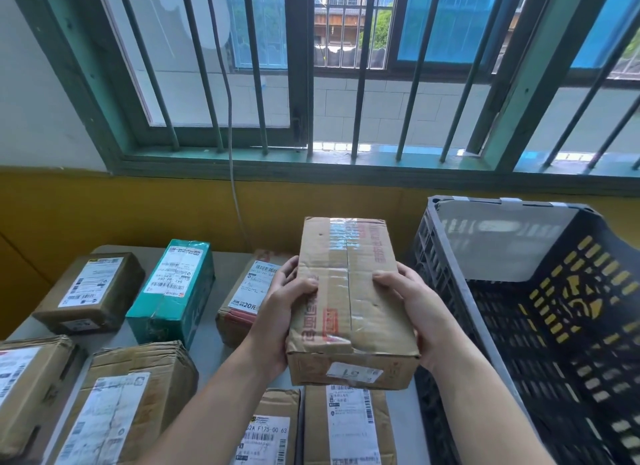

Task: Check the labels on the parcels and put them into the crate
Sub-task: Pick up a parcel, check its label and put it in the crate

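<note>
I hold a long brown cardboard parcel [349, 302] with clear tape and red print above the table, level with my chest. My left hand [280, 312] grips its left side, thumb on top. My right hand [412, 308] grips its right side the same way. A small white label shows on the parcel's near end face. The black plastic crate [540, 326] stands just to the right of the parcel, tilted toward me; its inside shows no parcels.
Several labelled parcels lie on the grey table [207, 347]: a teal box [173, 291], a dark brown box [93, 291], a box [249, 291] behind my left hand, and brown boxes along the near edge. A barred window and a yellow wall stand behind.
</note>
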Tool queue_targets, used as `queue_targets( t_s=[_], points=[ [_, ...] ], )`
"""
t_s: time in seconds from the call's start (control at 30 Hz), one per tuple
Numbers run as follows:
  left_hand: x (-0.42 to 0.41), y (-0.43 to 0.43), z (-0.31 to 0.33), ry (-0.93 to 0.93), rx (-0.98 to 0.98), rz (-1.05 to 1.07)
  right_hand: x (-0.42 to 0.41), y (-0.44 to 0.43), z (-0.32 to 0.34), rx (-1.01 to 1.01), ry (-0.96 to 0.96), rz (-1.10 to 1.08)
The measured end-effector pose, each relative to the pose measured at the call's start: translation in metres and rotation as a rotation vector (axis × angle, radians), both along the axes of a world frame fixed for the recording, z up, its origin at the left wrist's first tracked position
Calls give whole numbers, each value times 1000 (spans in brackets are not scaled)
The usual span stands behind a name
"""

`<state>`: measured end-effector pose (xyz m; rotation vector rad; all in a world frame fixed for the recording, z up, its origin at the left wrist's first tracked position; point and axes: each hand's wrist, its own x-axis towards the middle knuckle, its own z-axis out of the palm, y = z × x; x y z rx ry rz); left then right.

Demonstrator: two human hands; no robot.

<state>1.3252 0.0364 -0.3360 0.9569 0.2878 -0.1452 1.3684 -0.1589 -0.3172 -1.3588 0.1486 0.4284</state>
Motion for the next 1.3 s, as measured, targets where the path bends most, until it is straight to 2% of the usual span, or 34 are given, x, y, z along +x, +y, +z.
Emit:
queue_targets(
  t_s=[0.27,0.53,0.63,0.93,1.3],
  points=[
    [9,9,-2,37,149,-12,-10,3,-1,10,22,12],
    [6,6,-5,57,115,-1,-7,2,0,-38,10,-13],
    [10,7,1,72,189,23,-9,3,-6,-53,9,2],
    [3,2,4,24,247,37,-7,11,-6,-53,-22,-14],
    [1,-6,3,69,238,136,-12,17,-6,-63,0,-84]
  ],
)
